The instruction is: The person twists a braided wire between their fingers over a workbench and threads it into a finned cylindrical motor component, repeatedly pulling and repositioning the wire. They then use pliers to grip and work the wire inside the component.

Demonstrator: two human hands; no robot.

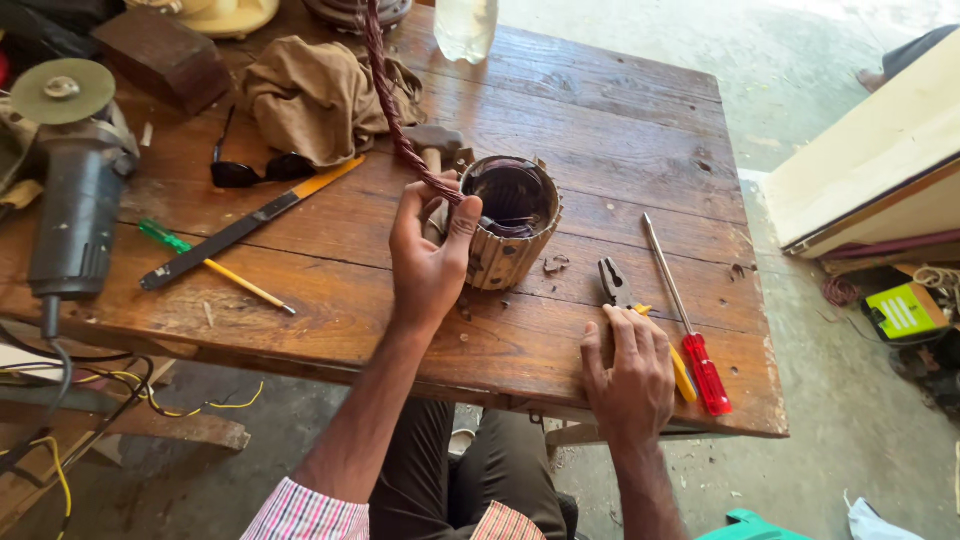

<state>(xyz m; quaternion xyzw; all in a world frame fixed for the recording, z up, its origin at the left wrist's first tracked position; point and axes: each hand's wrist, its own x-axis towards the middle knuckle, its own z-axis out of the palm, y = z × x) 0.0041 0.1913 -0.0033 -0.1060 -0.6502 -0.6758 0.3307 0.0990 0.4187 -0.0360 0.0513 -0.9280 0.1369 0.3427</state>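
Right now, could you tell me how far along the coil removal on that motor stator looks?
Done: a twisted copper bundle already stands above the stator. In hand: the left hand grips it, and the right hand rests on the pliers. Left: dark windings remain inside.

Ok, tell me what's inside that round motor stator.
Inside the stator, dark copper winding wire lines the bore; a twisted bundle rises out, gripped by the left hand. Its bottom is hidden.

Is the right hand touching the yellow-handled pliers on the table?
Touching. The head view shows the right hand lying flat over the yellow-handled pliers, covering the handles, with only the dark jaws and a strip of yellow showing past the fingers.
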